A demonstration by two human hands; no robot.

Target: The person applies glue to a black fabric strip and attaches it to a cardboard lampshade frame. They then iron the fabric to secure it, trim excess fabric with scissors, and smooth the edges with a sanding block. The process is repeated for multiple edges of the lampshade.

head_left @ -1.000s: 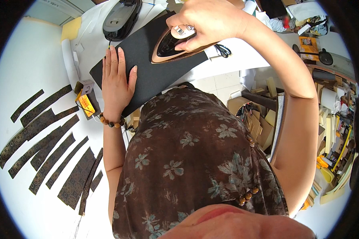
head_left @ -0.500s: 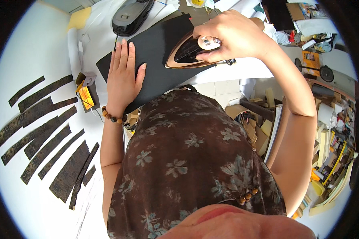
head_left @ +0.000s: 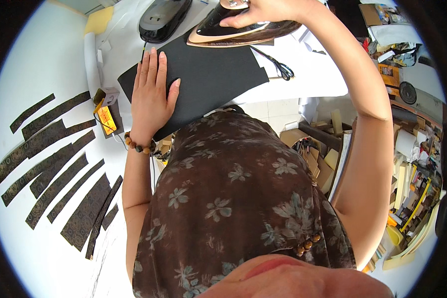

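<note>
The black sheet (head_left: 208, 74) lies bare between the flat left hand (head_left: 151, 94) and the iron (head_left: 243, 30) (gripped by the right hand (head_left: 263, 7)); scissors (head_left: 278, 67) and a second iron (head_left: 164, 17) flank it.

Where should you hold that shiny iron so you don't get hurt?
Hold the iron by its handle on top, coming down from above, as the right hand does. The flat sole faces down on the black sheet, and that part is probably hot, so fingers should stay off it. The left hand lies flat on the sheet, well to the side.
</note>
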